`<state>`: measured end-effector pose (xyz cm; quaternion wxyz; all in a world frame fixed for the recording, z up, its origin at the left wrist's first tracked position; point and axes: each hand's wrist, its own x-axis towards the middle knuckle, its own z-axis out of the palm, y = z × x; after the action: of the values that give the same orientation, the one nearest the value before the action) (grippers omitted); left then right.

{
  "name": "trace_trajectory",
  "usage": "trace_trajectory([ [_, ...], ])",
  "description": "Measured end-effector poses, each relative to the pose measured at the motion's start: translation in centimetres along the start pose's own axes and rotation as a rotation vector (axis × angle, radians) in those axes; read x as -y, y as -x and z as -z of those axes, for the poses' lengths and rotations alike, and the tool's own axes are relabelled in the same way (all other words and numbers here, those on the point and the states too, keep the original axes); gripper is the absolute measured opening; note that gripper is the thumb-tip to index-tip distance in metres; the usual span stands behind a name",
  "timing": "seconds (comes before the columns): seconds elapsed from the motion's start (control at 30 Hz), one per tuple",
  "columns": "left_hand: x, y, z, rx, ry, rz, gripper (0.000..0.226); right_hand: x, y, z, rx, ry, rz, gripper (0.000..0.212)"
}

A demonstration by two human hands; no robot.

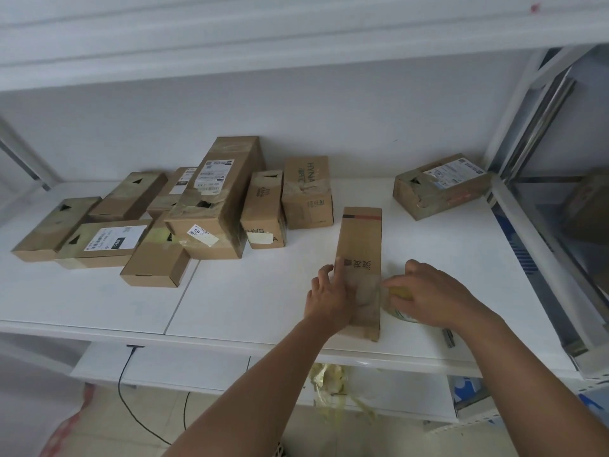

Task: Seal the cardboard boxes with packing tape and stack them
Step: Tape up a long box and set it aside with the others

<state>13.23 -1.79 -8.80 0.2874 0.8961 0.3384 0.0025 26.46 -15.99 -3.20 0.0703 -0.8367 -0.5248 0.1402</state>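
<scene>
Hand (pixel 329 296) on box (pixel 361 245) (print seemingly Chinese)

A: Entry one, the long box (pixel 361 255)?
B: Brown cardboard; black and red stripe across the far end, black printed characters mid-face.
A: Tape roll (pixel 400 308)?
B: Clear yellowish film, pale core with green print.
A: Counter (pixel 250 291)?
B: Plain white, as is the wall (pixel 329 120).
A: The pile of boxes (pixel 164 219)?
B: Brown, several with white labels bearing black barcodes and text; one label (pixel 120 243) carries a black patch.
A: The lone box (pixel 441 189) at right?
B: Brown, white label with blue print.
</scene>
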Motion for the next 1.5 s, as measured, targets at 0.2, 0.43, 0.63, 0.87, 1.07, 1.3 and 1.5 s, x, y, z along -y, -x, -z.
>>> trace_trajectory([
  [0.2, -0.2, -0.1, 0.1, 0.008, -0.036, 0.001, 0.065, -0.5, 0.0, -0.2, -0.009, -0.017, 0.006, 0.036],
  [0.43, -2.0, -0.3, -0.4, 0.004, -0.038, 0.054, 0.075, -0.5, 0.2, -0.3, -0.041, -0.006, 0.004, 0.035],
  [0.63, -2.5, -0.3, -0.8, 0.011, -0.264, 0.051, 0.085, -0.4, 0.1, -0.4, -0.058, 0.007, 0.015, 0.034],
  [0.87, -2.4, -0.6, -1.7, 0.010, -0.334, -0.097, 0.072, -0.3, 0.3, -0.4, -0.079, 0.006, 0.005, 0.052],
  [1.07, -2.6, -0.9, -1.8, 0.060, -0.371, -0.073, 0.076, -0.3, 0.8, -0.5, -0.140, -0.083, -0.081, 0.069],
  [1.3, -3.6, -2.9, -0.9, -0.104, -0.255, -0.042, 0.070, -0.4, 0.8, -0.7, -0.134, -0.054, -0.060, 0.071],
  [1.5, -3.3, -4.1, -1.8, -0.021, -0.363, -0.020, 0.073, -0.6, 0.7, -1.0, -0.155, 0.000, -0.051, 0.066],
])
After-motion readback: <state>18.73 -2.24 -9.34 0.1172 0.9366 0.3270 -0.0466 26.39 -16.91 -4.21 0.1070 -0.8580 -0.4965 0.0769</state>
